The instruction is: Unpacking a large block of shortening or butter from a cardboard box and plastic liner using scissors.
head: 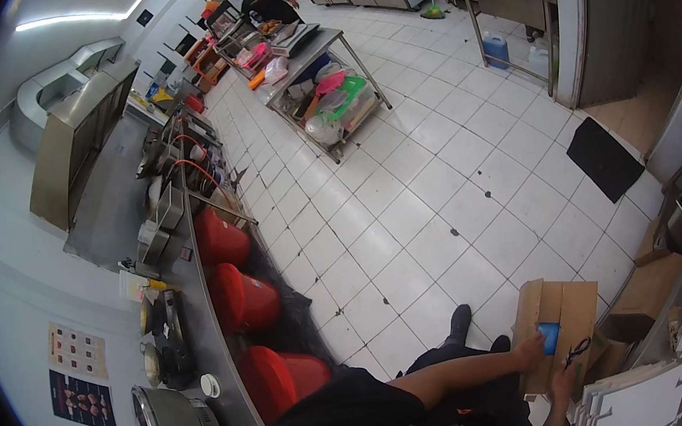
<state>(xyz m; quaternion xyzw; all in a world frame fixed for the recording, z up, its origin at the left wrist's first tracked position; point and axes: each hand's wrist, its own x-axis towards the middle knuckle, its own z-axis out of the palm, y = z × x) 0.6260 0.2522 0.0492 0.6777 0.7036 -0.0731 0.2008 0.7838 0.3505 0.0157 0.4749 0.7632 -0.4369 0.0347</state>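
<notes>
A brown cardboard box sits low in front of me at the lower right, its top flaps partly parted. Something blue shows through the gap between the flaps. My left hand is curled at the edge of that gap, right beside the blue thing; whether it grips the flap or the blue thing is unclear. In my right hand, near the box's right side, is a pair of black-handled scissors. The handle loops point up and away from the fingers, and the blades cannot be made out.
Stacked white flat cardboard lies right of my right hand. More cardboard boxes line the right side. Red lidded bins stand beneath the steel counter at left. A steel table and another person are farther off.
</notes>
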